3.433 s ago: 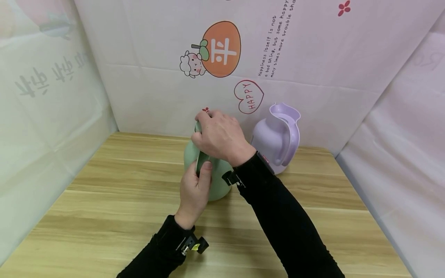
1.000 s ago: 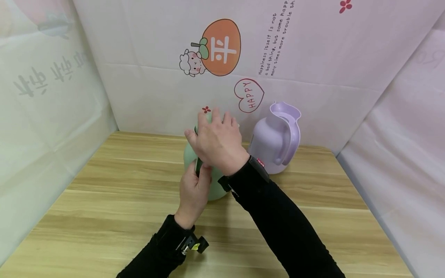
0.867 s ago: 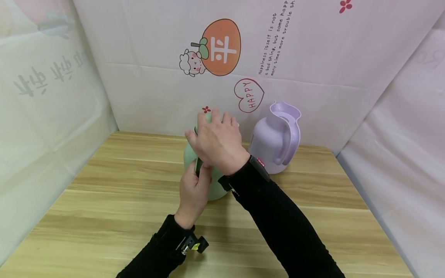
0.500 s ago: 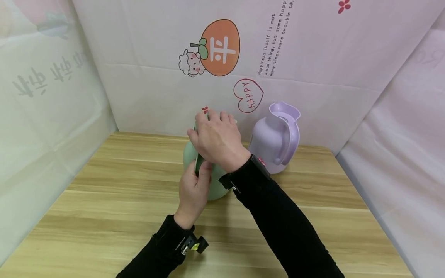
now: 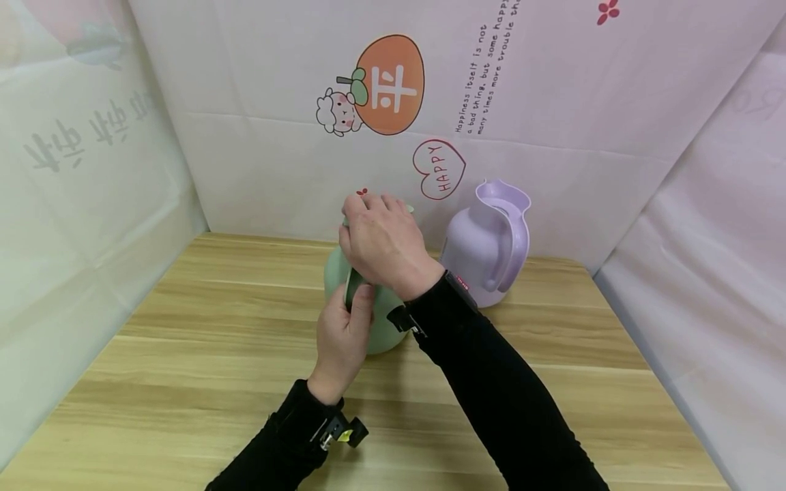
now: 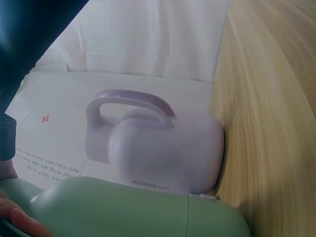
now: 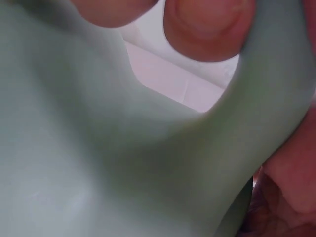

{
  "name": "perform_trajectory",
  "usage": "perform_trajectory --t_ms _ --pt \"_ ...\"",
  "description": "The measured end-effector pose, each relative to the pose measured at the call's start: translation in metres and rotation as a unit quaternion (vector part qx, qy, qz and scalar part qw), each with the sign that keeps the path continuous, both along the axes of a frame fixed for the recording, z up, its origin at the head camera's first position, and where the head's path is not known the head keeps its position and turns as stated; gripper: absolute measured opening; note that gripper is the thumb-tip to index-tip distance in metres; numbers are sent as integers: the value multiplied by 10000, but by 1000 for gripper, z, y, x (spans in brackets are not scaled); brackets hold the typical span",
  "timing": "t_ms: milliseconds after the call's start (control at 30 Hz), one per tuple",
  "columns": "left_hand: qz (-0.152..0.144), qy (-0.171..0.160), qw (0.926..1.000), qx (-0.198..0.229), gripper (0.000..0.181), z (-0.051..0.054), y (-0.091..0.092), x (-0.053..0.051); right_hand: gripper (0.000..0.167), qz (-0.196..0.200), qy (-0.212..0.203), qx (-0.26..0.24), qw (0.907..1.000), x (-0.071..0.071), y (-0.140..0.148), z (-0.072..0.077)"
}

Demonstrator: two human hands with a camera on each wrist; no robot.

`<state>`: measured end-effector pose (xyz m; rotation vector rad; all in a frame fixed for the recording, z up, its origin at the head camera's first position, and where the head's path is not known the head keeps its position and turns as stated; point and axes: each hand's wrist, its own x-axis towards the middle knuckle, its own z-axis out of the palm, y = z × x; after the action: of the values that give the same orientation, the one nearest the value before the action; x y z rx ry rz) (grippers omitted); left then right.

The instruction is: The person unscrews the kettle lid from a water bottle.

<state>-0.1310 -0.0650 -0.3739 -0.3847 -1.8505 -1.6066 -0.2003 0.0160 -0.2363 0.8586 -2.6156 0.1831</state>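
A green thermos jug point(image 5: 383, 334) stands upright on the table in the head view. My left hand point(image 5: 344, 334) grips its handle point(image 5: 353, 286), thumb lying along the near side. Over the top of the jug is my right hand point(image 5: 388, 245), fingers curled over the far side; it hides the jug's mouth and any lid. A small bit of green rim point(image 5: 410, 209) shows past the fingers. The right wrist view is filled by the green jug wall point(image 7: 98, 163), with fingertips point(image 7: 207, 29) at an opening. To the right stands a lilac thermos jug point(image 5: 473, 249), untouched.
The wooden table point(image 5: 184, 354) runs up to a printed white cloth point(image 5: 276, 170) behind. White cloth also hangs at both sides. The lilac jug is close beside the right wrist. In the left wrist view the lilac jug's handle point(image 6: 133, 96) is plain.
About a second ago my right hand's fingers were spread over the jug's top; now they have drawn together and curled over it. My left hand stays on the handle.
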Motion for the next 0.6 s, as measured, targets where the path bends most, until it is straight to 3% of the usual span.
perform_trajectory --t_ms 167,600 --pt "1 -41 10000 11 31 0 0 0 24 275 -102 -124 9995 -2 3 1" --pt "10 -123 9999 -32 32 1 0 0 33 663 -819 -539 9930 -6 8 5"
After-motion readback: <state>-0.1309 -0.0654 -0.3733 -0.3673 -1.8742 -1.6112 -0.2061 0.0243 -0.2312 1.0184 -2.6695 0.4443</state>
